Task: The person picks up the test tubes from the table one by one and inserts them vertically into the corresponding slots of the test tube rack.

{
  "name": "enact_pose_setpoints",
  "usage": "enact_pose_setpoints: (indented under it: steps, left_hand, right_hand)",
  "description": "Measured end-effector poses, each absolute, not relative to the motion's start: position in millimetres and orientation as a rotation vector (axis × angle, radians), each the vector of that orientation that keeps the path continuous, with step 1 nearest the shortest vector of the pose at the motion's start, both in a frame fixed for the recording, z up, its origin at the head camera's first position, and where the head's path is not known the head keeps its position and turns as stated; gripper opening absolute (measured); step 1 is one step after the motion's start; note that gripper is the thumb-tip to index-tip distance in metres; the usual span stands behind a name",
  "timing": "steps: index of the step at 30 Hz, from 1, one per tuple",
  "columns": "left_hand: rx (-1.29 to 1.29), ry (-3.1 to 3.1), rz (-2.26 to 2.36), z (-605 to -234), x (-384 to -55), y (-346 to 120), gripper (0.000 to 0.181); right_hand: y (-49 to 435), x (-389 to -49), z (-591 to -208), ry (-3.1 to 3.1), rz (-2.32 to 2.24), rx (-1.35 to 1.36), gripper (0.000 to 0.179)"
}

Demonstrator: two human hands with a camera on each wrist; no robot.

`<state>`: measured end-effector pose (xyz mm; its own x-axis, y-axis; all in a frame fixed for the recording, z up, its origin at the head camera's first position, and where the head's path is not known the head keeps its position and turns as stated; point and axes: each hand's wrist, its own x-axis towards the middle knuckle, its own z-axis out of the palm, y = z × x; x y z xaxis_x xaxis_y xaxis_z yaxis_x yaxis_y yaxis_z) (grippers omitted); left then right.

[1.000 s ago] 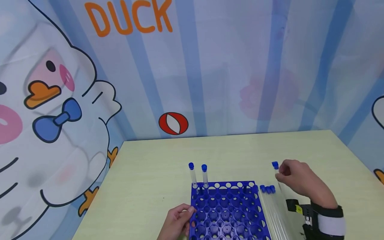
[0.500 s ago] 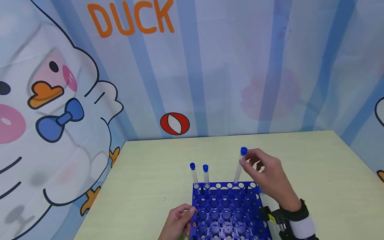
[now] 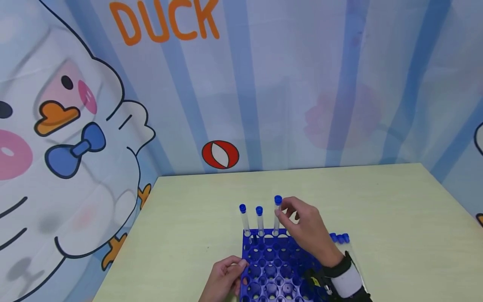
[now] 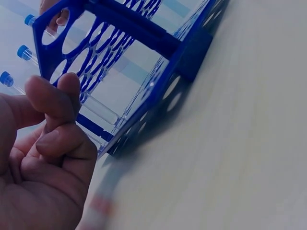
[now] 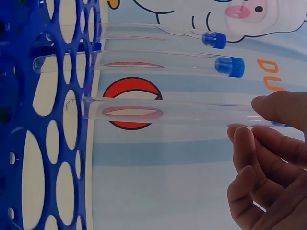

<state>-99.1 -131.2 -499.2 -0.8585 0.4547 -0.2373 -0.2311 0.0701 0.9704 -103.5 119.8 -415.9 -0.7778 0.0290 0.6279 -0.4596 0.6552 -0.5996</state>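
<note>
My right hand pinches a clear test tube with a blue cap, thumb and fingertips just under the cap. The tube is upright, its lower end at a hole in the back row of a blue test tube rack; in the right wrist view its rounded tip reaches into the hole. Two similar capped tubes, a left one and a nearer one, stand in that row to its left. My left hand holds the rack's left edge between thumb and fingers.
Three capped tubes lie side by side on the table right of the rack, partly hidden by my right wrist. The pale wooden table ends at a printed cartoon backdrop. A strapped camera sits on my right wrist, over the rack.
My right hand has carried the tube from beside the lying tubes leftward to the rack's back row, bringing its lower end to a hole. My left hand stays on the rack edge.
</note>
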Motion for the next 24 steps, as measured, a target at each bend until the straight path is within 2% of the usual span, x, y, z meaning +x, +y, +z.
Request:
enact_pose_setpoints:
  steps: [24]
  left_hand:
    - [0.27,1.841,1.866,-502.2,-100.4,-132.4,0.042]
  right_hand:
    - [111.8,-109.1,-426.7,-2.469,1.112,0.27,0.013]
